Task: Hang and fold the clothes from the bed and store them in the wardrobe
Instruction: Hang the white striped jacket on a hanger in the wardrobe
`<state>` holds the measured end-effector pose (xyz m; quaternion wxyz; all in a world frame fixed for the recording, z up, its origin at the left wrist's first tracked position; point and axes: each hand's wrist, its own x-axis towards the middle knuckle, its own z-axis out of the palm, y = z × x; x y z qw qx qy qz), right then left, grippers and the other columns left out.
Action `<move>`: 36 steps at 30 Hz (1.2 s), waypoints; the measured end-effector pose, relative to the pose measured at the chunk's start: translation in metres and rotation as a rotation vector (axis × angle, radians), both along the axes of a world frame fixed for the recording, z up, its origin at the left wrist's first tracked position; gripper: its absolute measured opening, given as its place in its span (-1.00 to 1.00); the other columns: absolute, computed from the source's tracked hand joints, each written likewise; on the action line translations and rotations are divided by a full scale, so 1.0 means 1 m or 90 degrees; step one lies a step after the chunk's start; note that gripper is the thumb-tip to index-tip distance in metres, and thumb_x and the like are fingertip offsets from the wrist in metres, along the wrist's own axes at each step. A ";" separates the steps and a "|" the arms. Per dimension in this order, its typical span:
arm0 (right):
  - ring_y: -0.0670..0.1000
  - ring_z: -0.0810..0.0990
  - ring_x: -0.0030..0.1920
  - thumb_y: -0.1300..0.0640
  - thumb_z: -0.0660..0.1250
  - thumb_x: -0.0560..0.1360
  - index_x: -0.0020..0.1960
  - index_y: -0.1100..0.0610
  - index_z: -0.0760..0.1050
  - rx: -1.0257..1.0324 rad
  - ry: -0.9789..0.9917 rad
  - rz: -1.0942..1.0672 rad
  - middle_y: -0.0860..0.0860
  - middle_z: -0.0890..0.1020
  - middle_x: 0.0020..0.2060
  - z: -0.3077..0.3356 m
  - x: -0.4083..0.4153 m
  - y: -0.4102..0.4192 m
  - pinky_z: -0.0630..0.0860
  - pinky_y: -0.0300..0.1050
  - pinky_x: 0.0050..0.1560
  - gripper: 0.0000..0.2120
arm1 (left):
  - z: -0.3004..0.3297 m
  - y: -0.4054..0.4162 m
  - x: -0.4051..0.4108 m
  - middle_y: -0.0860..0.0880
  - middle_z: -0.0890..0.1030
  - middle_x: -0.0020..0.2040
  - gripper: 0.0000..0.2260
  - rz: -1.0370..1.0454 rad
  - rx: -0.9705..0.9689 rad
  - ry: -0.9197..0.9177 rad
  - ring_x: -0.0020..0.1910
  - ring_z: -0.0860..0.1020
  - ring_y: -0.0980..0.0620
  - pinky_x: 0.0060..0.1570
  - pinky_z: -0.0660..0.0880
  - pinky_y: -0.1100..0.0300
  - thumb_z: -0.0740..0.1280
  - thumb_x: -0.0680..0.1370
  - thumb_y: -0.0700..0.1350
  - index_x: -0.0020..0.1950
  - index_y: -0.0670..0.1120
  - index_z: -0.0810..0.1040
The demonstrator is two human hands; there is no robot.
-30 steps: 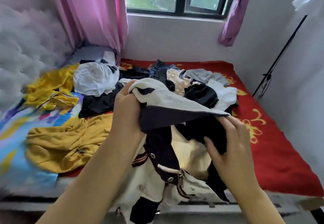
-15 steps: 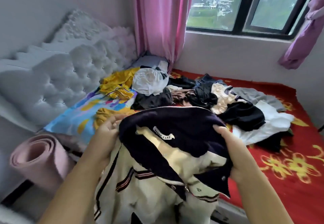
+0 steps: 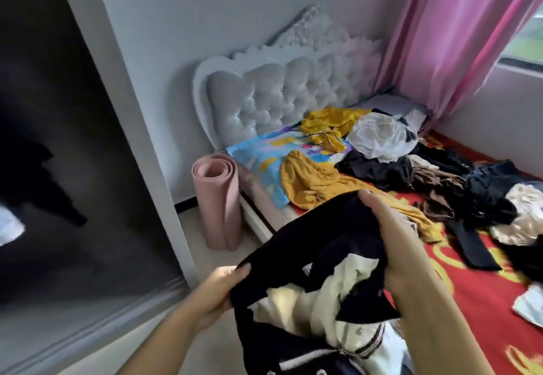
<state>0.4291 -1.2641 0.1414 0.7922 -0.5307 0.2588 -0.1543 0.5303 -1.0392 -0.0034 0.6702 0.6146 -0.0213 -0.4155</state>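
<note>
Both hands, left hand (image 3: 219, 292) and right hand (image 3: 393, 236), pinch the navy-and-cream jacket (image 3: 317, 271) lower centre, spread apart (likely for hanging); wardrobe (image 3: 58, 139) at left.

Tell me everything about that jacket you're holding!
The jacket is dark navy and cream, soft knit by its look, with striped trim and small snap buttons low down. It hangs crumpled in the air beside the bed. The left hand grips one dark edge; the right hand grips the other, higher up.

A white tufted headboard (image 3: 282, 95) stands against the grey wall (image 3: 220, 7), beside pink curtains (image 3: 458, 30).
</note>
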 end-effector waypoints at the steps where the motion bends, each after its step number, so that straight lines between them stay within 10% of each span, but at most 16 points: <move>1: 0.01 0.64 -0.46 0.02 0.39 0.49 -0.34 0.10 0.60 -0.001 0.000 0.004 0.06 0.64 -0.43 0.002 0.003 0.008 0.50 -0.25 -0.52 -0.73 | 0.006 0.014 0.004 -0.23 0.67 0.06 -0.67 0.005 -0.018 0.000 -0.04 0.67 -0.07 -0.14 0.59 0.20 0.28 0.54 -0.01 0.07 -0.24 0.67; 10: 0.04 0.68 -0.39 0.07 0.32 0.58 -0.13 0.19 0.56 -0.004 -0.032 0.068 0.07 0.67 -0.39 0.004 0.059 0.153 0.61 -0.12 -0.43 -0.79 | 0.037 0.155 0.030 0.10 0.66 -0.24 -0.85 -0.076 0.396 -0.383 -0.26 0.61 0.21 -0.29 0.48 0.32 0.49 0.40 0.09 -0.17 0.07 0.59; 15: 0.07 0.67 -0.21 0.06 0.27 0.60 -0.09 0.16 0.59 -0.126 -0.040 0.139 0.12 0.67 -0.24 -0.013 0.084 0.247 0.63 -0.04 -0.19 -0.79 | 0.033 0.264 0.055 -0.08 0.66 -0.12 -0.78 0.036 0.630 -0.451 -0.10 0.62 -0.06 -0.23 0.42 0.15 0.28 0.59 0.03 -0.08 -0.08 0.61; 24: 0.05 0.64 -0.02 0.06 0.32 0.57 -0.10 0.17 0.64 -0.356 -0.042 0.178 0.16 0.68 -0.12 -0.005 0.150 0.332 0.56 0.07 0.06 -0.78 | 0.092 0.360 0.108 -0.11 0.58 -0.21 -0.86 0.596 0.023 -0.026 -0.25 0.55 -0.05 -0.24 0.53 0.10 0.19 0.63 -0.24 0.04 -0.14 0.54; 27: 0.08 0.70 -0.16 0.08 0.36 0.55 -0.04 0.20 0.62 -0.136 -0.026 0.204 0.13 0.72 -0.19 0.009 0.187 0.346 0.64 -0.02 -0.12 -0.82 | 0.121 0.369 0.129 -0.15 0.61 -0.07 -0.75 0.627 -0.023 0.011 -0.06 0.58 -0.14 0.10 0.52 0.02 0.30 0.57 -0.06 0.15 -0.18 0.55; 31: 0.04 0.69 -0.30 -0.02 0.30 0.57 -0.05 0.19 0.61 0.038 0.007 0.285 0.13 0.69 -0.22 0.023 0.242 0.365 0.59 -0.14 -0.36 -0.72 | 0.167 0.388 0.158 -0.10 0.61 -0.22 -0.82 0.657 -0.118 -0.017 -0.21 0.57 -0.06 -0.08 0.52 0.10 0.33 0.56 -0.04 -0.13 -0.14 0.57; 36: 0.00 0.55 -0.40 0.08 0.25 0.59 -0.20 0.13 0.64 -0.168 -0.014 0.371 0.06 0.60 -0.39 0.058 0.337 0.390 0.47 -0.17 -0.31 -0.72 | 0.235 0.400 0.200 -0.06 0.58 -0.32 -0.82 0.636 -0.291 -0.102 -0.30 0.56 0.01 -0.22 0.52 0.21 0.21 0.60 -0.17 -0.16 -0.16 0.51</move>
